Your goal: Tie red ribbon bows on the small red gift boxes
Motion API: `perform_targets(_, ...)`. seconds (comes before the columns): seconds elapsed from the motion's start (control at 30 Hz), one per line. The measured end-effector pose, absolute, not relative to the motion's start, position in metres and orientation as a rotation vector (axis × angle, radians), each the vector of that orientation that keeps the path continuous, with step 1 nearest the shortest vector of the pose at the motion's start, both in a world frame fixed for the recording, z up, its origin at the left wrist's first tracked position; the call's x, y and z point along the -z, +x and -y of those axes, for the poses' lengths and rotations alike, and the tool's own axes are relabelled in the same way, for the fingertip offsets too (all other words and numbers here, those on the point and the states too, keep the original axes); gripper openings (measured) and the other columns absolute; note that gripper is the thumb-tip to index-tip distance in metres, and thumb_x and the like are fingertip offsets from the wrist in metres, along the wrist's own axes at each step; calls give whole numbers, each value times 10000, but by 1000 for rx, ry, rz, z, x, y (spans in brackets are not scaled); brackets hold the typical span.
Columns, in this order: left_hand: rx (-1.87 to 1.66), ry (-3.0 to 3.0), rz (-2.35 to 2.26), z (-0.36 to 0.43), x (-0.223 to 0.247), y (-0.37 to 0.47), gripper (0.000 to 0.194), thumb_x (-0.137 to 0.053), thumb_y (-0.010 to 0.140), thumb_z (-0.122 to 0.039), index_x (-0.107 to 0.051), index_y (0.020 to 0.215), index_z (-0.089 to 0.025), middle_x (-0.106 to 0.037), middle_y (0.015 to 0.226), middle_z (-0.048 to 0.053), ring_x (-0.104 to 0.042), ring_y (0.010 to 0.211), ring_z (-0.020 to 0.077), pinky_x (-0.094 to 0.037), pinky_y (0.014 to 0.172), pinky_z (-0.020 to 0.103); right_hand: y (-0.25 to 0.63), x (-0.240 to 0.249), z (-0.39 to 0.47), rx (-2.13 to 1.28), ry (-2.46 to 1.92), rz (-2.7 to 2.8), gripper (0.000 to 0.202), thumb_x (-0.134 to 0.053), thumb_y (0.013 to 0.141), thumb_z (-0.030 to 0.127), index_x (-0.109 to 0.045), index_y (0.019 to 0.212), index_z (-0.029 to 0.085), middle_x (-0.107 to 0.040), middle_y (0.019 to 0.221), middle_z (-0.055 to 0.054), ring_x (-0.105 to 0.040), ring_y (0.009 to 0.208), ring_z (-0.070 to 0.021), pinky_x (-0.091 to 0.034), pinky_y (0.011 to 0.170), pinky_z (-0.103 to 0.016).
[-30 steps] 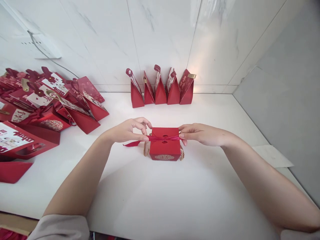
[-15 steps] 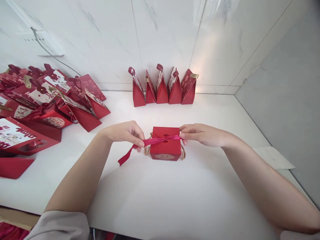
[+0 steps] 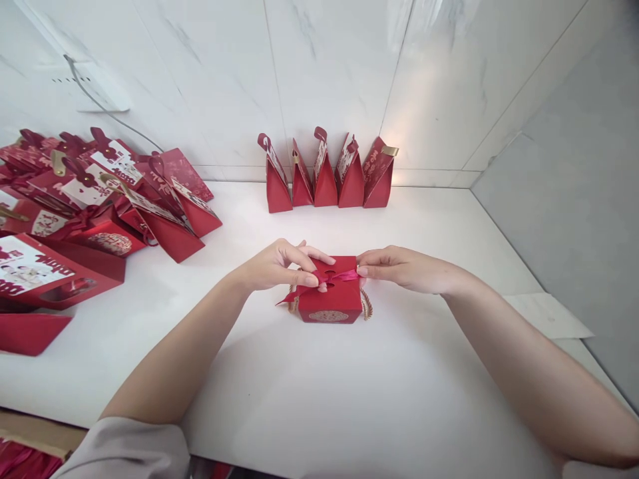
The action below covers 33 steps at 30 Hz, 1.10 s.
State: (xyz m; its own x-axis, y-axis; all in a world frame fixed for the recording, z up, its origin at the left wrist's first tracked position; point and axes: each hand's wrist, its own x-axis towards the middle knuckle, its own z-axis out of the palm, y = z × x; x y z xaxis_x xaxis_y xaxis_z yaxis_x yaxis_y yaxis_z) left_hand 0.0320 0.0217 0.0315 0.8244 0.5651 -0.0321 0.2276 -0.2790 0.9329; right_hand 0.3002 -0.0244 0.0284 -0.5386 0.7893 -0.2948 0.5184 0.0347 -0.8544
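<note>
A red gift box (image 3: pixel 330 305) with a pale round pattern on its front sits on the white table between my hands. Dark pink ribbon (image 3: pixel 345 275) crosses its lid and gathers at the middle. My left hand (image 3: pixel 287 266) reaches over the lid's left part, thumb and fingers pinching the ribbon close to the centre, other fingers resting on the lid. A loose ribbon end hangs at the box's left side. At the right edge, my right hand (image 3: pixel 394 269) pinches the ribbon's other end. Twisted gold cord (image 3: pixel 367 305) shows at the box's sides.
Several red peaked boxes (image 3: pixel 326 186) stand in a row by the marbled wall. Many red boxes and bags (image 3: pixel 112 239) crowd the table's left side. White paper (image 3: pixel 549 316) lies at the right, near a grey panel (image 3: pixel 574 199). A cable (image 3: pixel 112 118) runs down the left wall.
My left hand has moved right along the ribbon, from beside the box to near the lid's centre. The loose ribbon end has shifted right with it. My right hand has stayed in place.
</note>
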Motion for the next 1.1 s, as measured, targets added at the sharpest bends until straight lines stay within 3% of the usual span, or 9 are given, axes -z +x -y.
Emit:
perform_targets(0.17,-441,1910,-738,-20,-28,37,166,-711,790,-388,-790,739,-252,-769,860,63,-604,1140,247,-51,1209,488,302,-28,26,-1376,-1380,1954,335,-590,837,537,-678,840,215,-614,866,-14,-521,768,-165,-396,668,-295)
perform_targets(0.3,-497,1923,-774,-19,-23,39,174,-709,788,-396,-790,736,-251,-764,837,54,-617,1091,236,-91,1207,466,304,-33,28,-1581,-1329,1952,321,-596,849,521,-670,822,209,-563,729,7,-451,612,-123,-336,535,-261)
perform_targets(0.43,-486,1918,-795,-18,-21,40,139,-743,754,-396,-795,749,-267,-757,857,47,-615,1079,232,-67,1210,469,300,-35,30,-1738,-1052,1868,274,-650,841,467,-696,849,197,-600,720,-4,-515,627,-128,-413,579,-273)
perform_targets(0.53,-477,1926,-820,-16,-22,41,131,-773,720,-399,-799,756,-275,-746,940,44,-621,1042,220,-48,1214,465,295,-32,33,-1749,-962,1771,274,-652,856,445,-711,945,193,-625,706,-8,-553,601,-125,-426,554,-267)
perform_targets(0.67,-483,1934,-835,-14,-23,43,164,-784,699,-407,-800,780,-264,-726,1041,43,-636,1004,213,-103,1211,467,286,-24,36,-1710,-979,1768,341,-594,908,441,-673,1146,209,-611,583,18,-527,496,-114,-344,451,-242)
perform_targets(0.77,-500,1957,-801,-13,-22,44,127,-769,724,-353,-795,805,-259,-730,1003,30,-637,1008,206,-101,1214,463,281,-21,39,-1715,-924,1810,399,-542,941,436,-611,1278,233,-674,666,-2,-511,482,-107,-357,439,-243)
perform_targets(0.87,-482,1951,-751,-12,-22,44,144,-764,732,-316,-790,863,-264,-723,1007,36,-618,1043,215,-272,1159,434,277,-22,43,-1677,-954,1866,424,-502,958,440,-562,1344,275,-688,696,1,-510,494,-115,-389,451,-248)
perform_targets(0.97,-435,1890,-730,-11,-24,44,184,-764,733,-347,-785,894,-260,-689,1074,53,-607,1044,219,-474,964,357,276,-26,47,-1649,-996,1901,439,-482,968,412,-503,1395,311,-674,664,18,-563,562,-143,-450,522,-266)
perform_targets(1.1,-396,1848,-730,-10,-26,44,198,-787,709,-355,-781,878,-252,-665,1090,46,-615,1021,202,-497,920,316,275,-31,49,-1583,-1018,1944,423,-436,985,347,-487,1405,324,-605,566,46,-608,620,-165,-495,672,-314)
